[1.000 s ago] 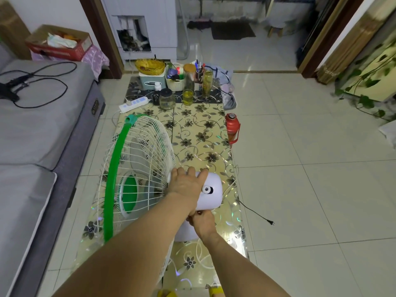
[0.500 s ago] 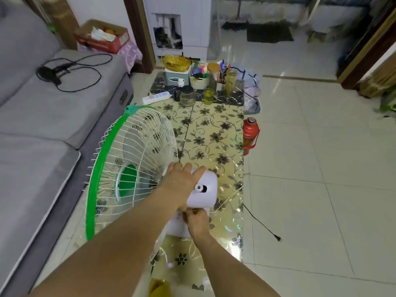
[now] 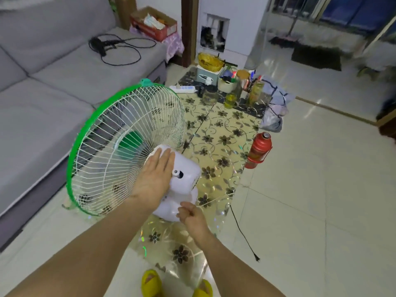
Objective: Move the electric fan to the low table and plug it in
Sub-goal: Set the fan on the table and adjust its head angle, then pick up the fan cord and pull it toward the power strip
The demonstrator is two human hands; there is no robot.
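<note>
**Fan on the low counter, both hands on it**

I see the white electric fan with the green-rimmed wire cage (image 3: 126, 146) standing at the near end of the low counter covered in a floral yellow plastic sheet (image 3: 222, 133), cage tilted toward the grey sofa (image 3: 42, 99).

My left hand (image 3: 154, 174) lies flat on top of the white motor housing, fingers spread and extended, palm pressed down; no closed grip there. My right hand (image 3: 191, 213) sits lower, at the fan's white neck and base, fingers curled in against it; I cannot tell whether that grip truly pinches the plastic.

The fan's thin black power cord (image 3: 242, 230) trails off the counter's right edge onto the white tiled floor (image 3: 321, 200), its plug (image 3: 257, 258) lying loose on the tiles.

At the counter's far end: a white power strip (image 3: 183, 88), beside glass jars and containers. A red thermos flask (image 3: 259, 150) stands on the floor just beside the counter's right edge.
</note>
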